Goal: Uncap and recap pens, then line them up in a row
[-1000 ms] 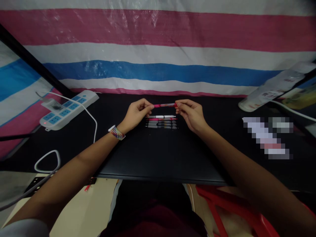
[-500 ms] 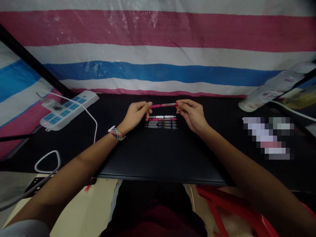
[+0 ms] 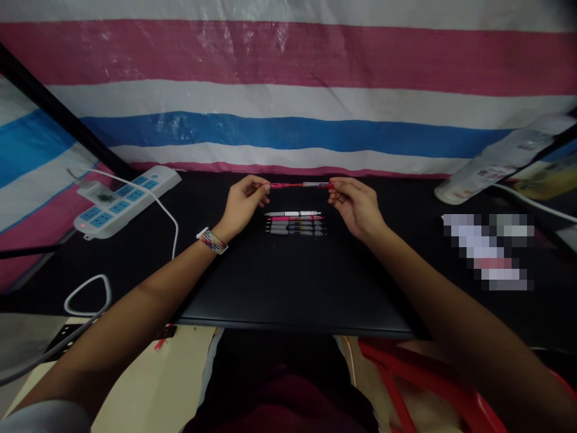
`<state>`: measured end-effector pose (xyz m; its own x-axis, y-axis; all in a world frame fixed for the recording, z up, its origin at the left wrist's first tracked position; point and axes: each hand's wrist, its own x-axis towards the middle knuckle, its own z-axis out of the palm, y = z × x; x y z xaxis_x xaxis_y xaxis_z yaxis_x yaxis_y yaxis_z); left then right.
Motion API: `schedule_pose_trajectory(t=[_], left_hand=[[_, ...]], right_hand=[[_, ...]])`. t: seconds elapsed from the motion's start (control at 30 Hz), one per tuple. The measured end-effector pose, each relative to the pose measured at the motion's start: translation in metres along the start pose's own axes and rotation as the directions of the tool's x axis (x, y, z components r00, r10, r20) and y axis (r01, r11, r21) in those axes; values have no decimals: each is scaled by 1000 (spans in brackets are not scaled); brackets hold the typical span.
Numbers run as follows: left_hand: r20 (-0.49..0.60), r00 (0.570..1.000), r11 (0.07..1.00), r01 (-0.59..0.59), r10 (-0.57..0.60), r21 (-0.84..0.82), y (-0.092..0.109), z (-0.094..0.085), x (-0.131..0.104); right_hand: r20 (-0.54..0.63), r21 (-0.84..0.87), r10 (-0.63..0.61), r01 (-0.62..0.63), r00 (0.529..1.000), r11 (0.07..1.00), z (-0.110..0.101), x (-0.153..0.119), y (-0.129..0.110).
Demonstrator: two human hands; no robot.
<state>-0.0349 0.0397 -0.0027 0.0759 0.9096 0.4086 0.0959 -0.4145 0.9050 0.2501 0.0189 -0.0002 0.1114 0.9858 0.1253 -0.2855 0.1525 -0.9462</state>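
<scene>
A red pen (image 3: 316, 185), slim core bared, is near the table's (image 3: 293, 282) far edge, its ends pinched by the left hand (image 3: 243, 203) and right hand (image 3: 357, 205), beyond a row of pens (image 3: 293, 223), a power strip (image 3: 128, 201) toward the far-left corner.

Red pen (image 3: 296, 185), ends hidden by fingers (image 3: 350, 189)

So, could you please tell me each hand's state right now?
Left hand: closed, pinching one end of a pink pen.
Right hand: closed, pinching the pink pen's opposite end.
</scene>
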Motion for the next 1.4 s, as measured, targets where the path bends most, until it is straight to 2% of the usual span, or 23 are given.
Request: schedule_pose_trajectory(t=[0.27,0.53,0.8,1.23,1.4], left_hand=[[-22,1000,1000,-5,5,-11,1,-2,2],[-67,992,990,100,-106,-99,9,1,2],[-84,992,995,86,-89,-43,5,2,3],[-127,989,997,79,-81,-24,0,0,5],[-125,991,999,47,-50,-23,0,-1,4]], right_hand=[[-59,78,44,-39,997,996,1,2,-2],[-71,76,53,-48,996,996,1,0,-3],[-61,26,33,-31,998,999,-1,1,-3],[-74,40,16,-13,997,999,2,0,-5],[-96,113,67,-56,993,992,1,2,-4]])
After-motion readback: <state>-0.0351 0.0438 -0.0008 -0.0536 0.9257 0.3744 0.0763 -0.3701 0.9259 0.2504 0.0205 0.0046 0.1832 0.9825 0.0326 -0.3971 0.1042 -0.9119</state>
